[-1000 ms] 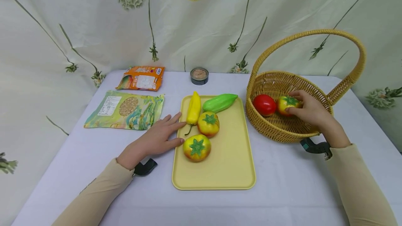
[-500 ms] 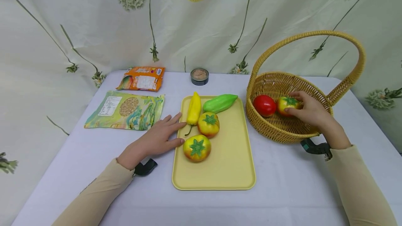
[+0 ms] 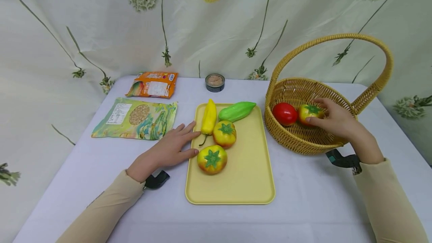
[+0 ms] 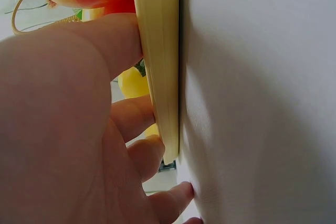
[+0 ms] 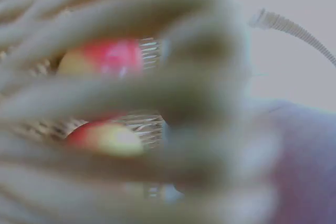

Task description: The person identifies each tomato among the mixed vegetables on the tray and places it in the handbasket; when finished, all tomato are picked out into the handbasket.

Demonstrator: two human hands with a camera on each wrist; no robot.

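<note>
Inside the wicker basket (image 3: 290,141), my right hand (image 3: 337,121) holds a yellow-red tomato (image 3: 308,113) with a green star-shaped top, thumb in front and fingers behind. A plain red tomato (image 3: 285,114) lies beside it. Blurred basket weave hides most of the right wrist view. My left hand (image 3: 173,143) lies with spread fingers against the left rim of the yellow tray (image 3: 243,175); in the left wrist view its fingers touch that rim. On the tray are a yellow pepper (image 3: 209,117), a green pod-shaped vegetable (image 3: 237,111) and two yellow-red tomatoes (image 3: 212,159).
An orange snack packet (image 3: 153,84) and a green printed pouch (image 3: 138,119) lie at the table's back left. A small round tin (image 3: 215,82) stands behind the tray. The basket's tall handle (image 3: 337,37) arches over its opening. Floral cloth hangs behind.
My right wrist and sleeve have shifted slightly to the right, and the fingers sit a little farther back on the tomato. My left hand, the tray and its contents stay put.
</note>
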